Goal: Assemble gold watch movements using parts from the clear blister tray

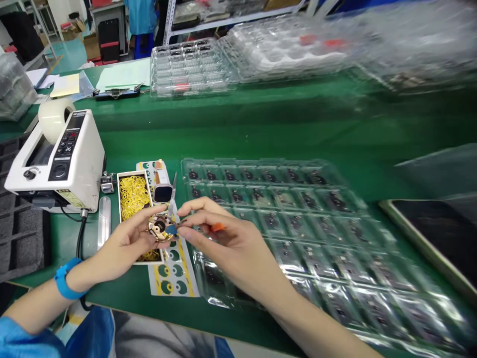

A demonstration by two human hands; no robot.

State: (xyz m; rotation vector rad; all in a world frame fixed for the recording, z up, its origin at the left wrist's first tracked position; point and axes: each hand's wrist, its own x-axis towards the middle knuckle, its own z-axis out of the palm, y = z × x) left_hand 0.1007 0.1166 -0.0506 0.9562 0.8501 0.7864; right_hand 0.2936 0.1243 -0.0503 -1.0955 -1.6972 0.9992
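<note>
My left hand (128, 233) is closed around the edge of a round, gold-coloured part (159, 227), which looks like an open watch case with a dark disc at its centre. My right hand (219, 233) meets it from the right, thumb and forefinger pinching a small blue tab (171, 229) at the case's edge. An orange piece (218, 226) shows between the right fingers. Pointed metal tweezers (173, 195) rise just behind the case; whether a hand holds them, I cannot tell. Under the hands lies a sticker sheet (173, 276) with green and yellow round shapes.
A narrow box (119, 191) of yellow rings (134, 194) and a smartwatch (163, 191) lie close by. The tape dispenser (80, 164) stands left. A clear compartment tray (261, 201) with small dark parts fills the right; a dark-screened device (436, 233) lies beyond it.
</note>
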